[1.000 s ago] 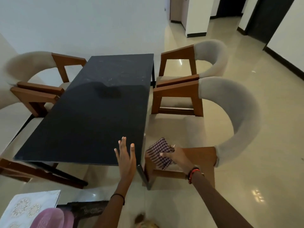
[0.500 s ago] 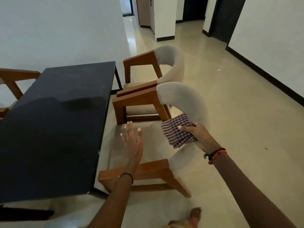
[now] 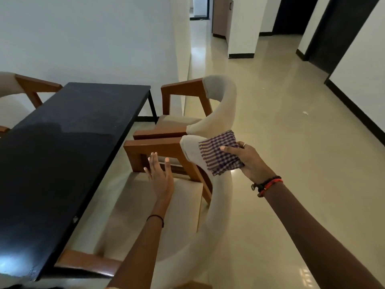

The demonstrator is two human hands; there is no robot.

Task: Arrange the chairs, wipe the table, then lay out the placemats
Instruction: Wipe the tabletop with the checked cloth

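A long black table fills the left. Along its right side stand two wood-framed chairs with cream curved backs: a near chair and a far chair. My right hand grips a folded purple checked cloth and presses it against the near chair's curved backrest. My left hand hovers flat, fingers spread, above the near chair's seat, just in front of its far wooden armrest. No placemats are in view.
Part of another chair shows at the table's far left side. A white wall runs behind the table. Glossy beige floor stretches to the right, leading to a corridor with dark doorways.
The view has swung right and closer to the near chair. My right hand with the cloth rose from the armrest to the backrest. My left hand left the table edge and came over the seat.
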